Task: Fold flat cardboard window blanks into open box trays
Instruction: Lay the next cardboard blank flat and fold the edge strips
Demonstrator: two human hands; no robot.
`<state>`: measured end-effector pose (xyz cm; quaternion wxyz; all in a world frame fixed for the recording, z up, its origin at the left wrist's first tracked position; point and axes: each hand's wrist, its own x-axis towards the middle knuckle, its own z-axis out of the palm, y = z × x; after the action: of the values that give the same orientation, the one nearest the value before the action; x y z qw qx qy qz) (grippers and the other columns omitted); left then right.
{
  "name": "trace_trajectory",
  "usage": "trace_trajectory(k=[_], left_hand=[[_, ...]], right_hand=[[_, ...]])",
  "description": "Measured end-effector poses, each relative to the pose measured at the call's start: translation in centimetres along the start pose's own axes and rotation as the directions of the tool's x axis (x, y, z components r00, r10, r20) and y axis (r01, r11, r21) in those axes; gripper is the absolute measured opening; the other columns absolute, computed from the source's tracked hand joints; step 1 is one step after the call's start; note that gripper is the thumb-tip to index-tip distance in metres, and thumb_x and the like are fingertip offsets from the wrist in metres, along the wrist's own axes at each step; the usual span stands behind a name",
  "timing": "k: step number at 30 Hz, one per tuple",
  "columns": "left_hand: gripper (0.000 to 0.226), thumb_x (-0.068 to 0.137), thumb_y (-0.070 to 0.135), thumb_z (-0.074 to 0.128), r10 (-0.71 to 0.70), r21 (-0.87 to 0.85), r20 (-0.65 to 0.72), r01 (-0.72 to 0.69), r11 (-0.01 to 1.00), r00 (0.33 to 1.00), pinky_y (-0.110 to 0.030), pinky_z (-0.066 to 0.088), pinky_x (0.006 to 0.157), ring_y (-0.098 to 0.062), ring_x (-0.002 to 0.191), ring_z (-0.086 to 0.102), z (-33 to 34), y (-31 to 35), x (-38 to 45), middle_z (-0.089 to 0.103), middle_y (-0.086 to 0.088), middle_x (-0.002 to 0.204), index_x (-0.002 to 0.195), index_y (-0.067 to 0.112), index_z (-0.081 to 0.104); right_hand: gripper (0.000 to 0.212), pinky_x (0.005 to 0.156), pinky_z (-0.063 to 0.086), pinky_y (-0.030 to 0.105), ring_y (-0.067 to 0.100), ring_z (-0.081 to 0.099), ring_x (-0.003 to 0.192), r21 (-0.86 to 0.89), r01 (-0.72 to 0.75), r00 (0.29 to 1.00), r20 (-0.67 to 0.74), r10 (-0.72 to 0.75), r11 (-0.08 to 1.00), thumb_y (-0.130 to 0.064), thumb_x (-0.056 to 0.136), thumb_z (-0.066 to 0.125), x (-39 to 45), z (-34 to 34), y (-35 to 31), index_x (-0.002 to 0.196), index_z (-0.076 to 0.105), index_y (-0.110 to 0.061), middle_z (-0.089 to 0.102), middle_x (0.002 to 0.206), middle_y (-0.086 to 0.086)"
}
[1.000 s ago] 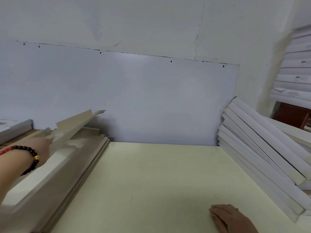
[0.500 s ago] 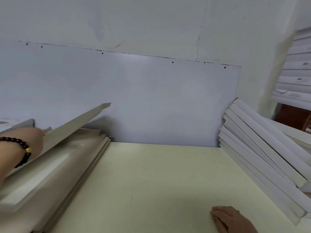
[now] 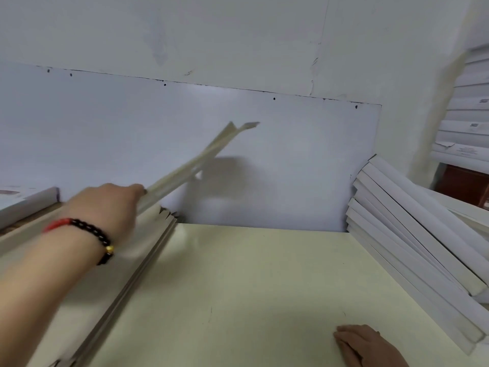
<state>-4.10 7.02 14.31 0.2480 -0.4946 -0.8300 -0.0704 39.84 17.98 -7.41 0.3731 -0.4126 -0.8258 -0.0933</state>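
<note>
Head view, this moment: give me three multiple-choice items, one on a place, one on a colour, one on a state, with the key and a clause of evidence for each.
1. Where does the right hand rest?
A. On the table
B. On the leaning trays
C. On the wall panel

2. What colours is the bracelet on the left wrist?
A. All green
B. Red and black with a gold bead
C. White and blue

3. What is the state of the cardboard blank in the left hand?
A. Lying flat on the stack of blanks
B. Lifted, tilted up toward the wall
C. Standing as a finished tray on the table

Key: 1 A, the fingers lie flat on the pale table near its front edge. 2 B, a red part joins black beads and one gold bead. 3 B, the hand grips its near end and the far end hangs in the air above the stack of blanks.
</note>
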Motion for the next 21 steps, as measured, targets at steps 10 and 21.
trace_trajectory(k=[10, 21], left_hand=[[0.058, 0.083, 0.002, 0.037, 0.413, -0.229, -0.019, -0.406, 0.885, 0.91, -0.035, 0.054, 0.077, -0.028, 0.101, 0.065, 4.7, 13.4, -8.4, 0.056, -0.006, 0.13, 0.137, 0.024, 0.041], [0.052, 0.103, 0.04, 0.024, 0.717, -0.397, 0.477, -0.604, 0.691, 0.508, -0.052, 0.017, 0.115, -0.031, 0.146, 0.017, 10.9, 17.4, -14.5, 0.011, -0.011, 0.16, 0.152, 0.025, 0.012]], right_hand=[[0.036, 0.079, 0.038, 0.006, -0.001, 0.059, 0.081, 0.008, -0.306, 0.95, 0.076, 0.304, 0.952, -0.002, 0.072, 0.075, -0.9, -1.6, -0.1, 0.078, 0.07, -0.037, 0.07, 0.082, -0.013], [0.075, 0.062, 0.04, 0.014, -0.003, 0.05, 0.057, 0.259, -0.339, 0.938, 0.016, 0.347, 0.904, 0.041, 0.043, 0.064, -0.1, -3.0, -3.9, 0.047, 0.065, -0.033, 0.056, 0.069, -0.022]])
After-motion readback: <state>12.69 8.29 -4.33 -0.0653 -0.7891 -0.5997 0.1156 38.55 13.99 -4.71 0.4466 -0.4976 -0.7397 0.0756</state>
